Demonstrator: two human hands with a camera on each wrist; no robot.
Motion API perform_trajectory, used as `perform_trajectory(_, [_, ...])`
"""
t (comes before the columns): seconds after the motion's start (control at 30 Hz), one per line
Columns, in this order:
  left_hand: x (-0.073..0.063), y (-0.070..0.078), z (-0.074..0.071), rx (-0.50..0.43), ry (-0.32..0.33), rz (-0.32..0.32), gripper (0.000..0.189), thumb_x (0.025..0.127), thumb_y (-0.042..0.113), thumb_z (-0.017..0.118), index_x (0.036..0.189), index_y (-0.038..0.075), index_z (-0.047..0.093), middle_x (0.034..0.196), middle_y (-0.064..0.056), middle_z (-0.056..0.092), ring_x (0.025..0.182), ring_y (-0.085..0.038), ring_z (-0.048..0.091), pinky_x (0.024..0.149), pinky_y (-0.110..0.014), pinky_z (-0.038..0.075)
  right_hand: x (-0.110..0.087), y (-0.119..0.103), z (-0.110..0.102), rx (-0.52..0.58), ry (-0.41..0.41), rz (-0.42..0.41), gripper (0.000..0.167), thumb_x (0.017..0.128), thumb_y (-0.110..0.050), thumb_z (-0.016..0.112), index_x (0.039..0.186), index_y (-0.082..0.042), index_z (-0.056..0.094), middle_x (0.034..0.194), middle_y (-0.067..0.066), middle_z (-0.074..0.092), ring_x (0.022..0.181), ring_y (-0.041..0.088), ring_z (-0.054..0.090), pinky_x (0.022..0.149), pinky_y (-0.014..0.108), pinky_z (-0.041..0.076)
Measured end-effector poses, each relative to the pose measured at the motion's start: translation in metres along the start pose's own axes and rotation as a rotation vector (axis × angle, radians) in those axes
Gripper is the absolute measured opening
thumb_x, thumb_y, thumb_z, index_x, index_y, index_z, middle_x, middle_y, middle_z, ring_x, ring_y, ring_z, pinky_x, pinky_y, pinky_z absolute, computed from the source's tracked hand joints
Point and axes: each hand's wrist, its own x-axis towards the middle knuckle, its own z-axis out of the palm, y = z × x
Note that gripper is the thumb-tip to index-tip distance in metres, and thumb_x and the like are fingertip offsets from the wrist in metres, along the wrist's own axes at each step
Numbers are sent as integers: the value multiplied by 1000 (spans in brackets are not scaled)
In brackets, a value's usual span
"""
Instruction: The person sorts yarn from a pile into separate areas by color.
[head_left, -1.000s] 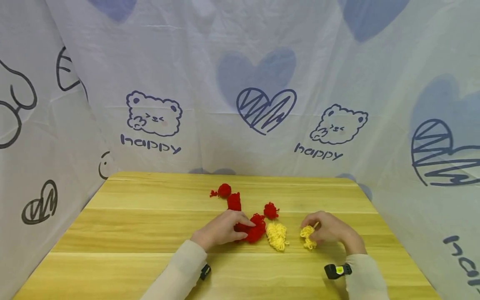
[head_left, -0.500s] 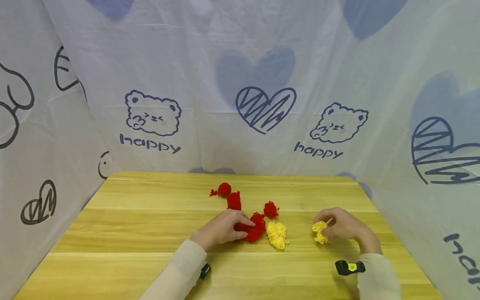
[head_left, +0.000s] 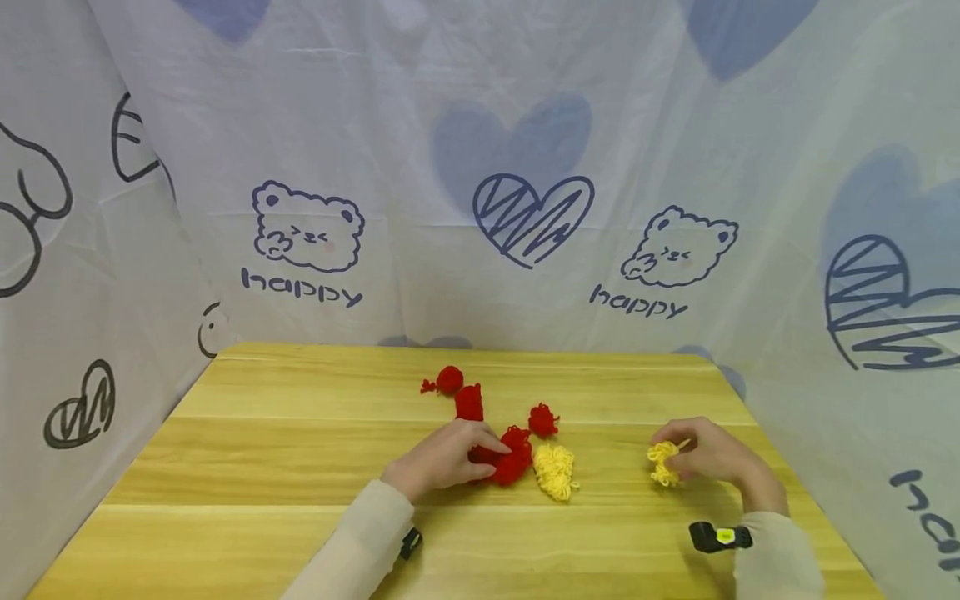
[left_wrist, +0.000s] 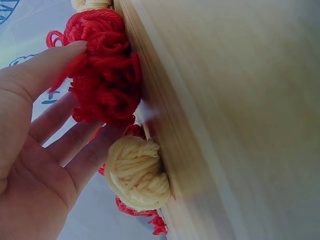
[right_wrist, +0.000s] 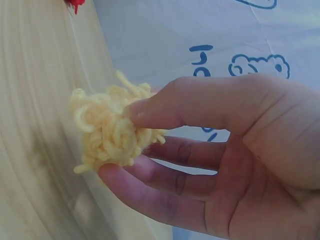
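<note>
My left hand [head_left: 450, 454] grips a clump of looped red yarn [head_left: 513, 457] on the table, thumb on the near side and fingers on the far side. In the left wrist view a wound ball of pale yellow yarn [left_wrist: 137, 175] sits right by the fingers of that hand; the head view hides it. Over the right part of the table, my right hand [head_left: 712, 457] pinches a small tangle of yellow yarn [right_wrist: 112, 127] between thumb and fingertips. A larger yellow yarn bunch [head_left: 555, 472] lies beside the red clump.
Behind the left hand lie a red yarn roll [head_left: 469, 402] and a round red ball [head_left: 450, 380] with a loose tail. Another small red ball [head_left: 543, 420] rests behind the yellow bunch. The wooden table [head_left: 300, 400] backs onto a printed cloth [head_left: 420, 275].
My right hand has moved to the right with the small yellow yarn tangle, away from the yellow bunch. The left hand has stayed in place on the red clump.
</note>
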Motion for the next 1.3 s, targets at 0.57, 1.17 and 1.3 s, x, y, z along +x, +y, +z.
perform_trajectory(0.57, [1,0,0,13,-1,-7,32,93,18,78,125,19,77,118,2,74,102,-8,66,93,-22,57,-10,16,-12,-49,52,95,41,88,1,70,126,13,63,118,29,69,80,18,66,68,33,60])
perform_trajectory(1.17, [1,1,0,18,-2,-3,32,93,17,78,125,18,77,118,2,74,105,-10,67,96,-25,57,-19,34,-21,-111,162,191,40,87,-1,72,125,11,66,117,29,68,85,17,67,68,28,60])
perform_trajectory(1.3, [1,2,0,19,-3,-10,32,93,17,78,125,19,77,118,2,73,106,-10,67,96,-25,57,-20,35,-22,-121,174,208,42,86,-1,71,126,11,66,115,29,67,84,17,67,68,29,60])
